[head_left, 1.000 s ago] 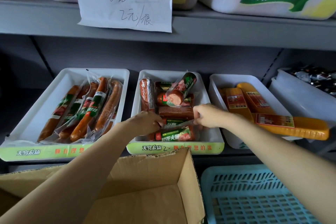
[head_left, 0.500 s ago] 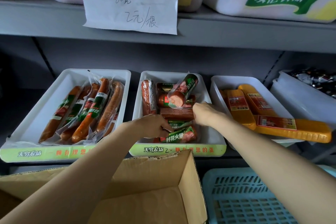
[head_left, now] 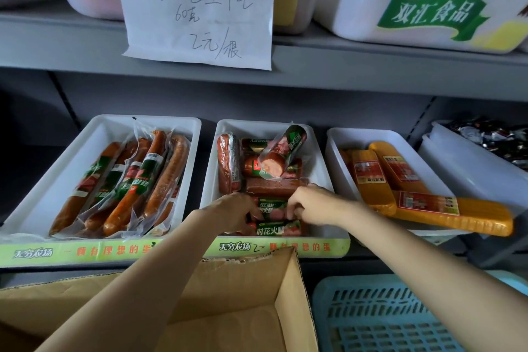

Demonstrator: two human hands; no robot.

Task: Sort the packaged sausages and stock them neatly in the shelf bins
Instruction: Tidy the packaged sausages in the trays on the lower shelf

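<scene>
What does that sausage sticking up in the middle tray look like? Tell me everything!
The tilted sausage is short and fat, sealed in clear shiny plastic with a green label. It leans slantwise, its pink rounded end pointing down, atop other packs at the back of the middle tray. Neither hand touches it.

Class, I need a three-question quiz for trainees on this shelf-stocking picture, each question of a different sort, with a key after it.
1. True or false: both hands are in the left bin.
2. Which sausage hangs over its bin's front edge? A) the yellow pack B) the tilted green-labelled sausage C) the long brown sausages
3. Fill in: below the shelf, left of the blue crate, stands an open ____ box.

Key:
1. False. The left hand and the right hand are both in the middle bin, at the green-labelled sausage near its front.
2. A
3. cardboard
</scene>
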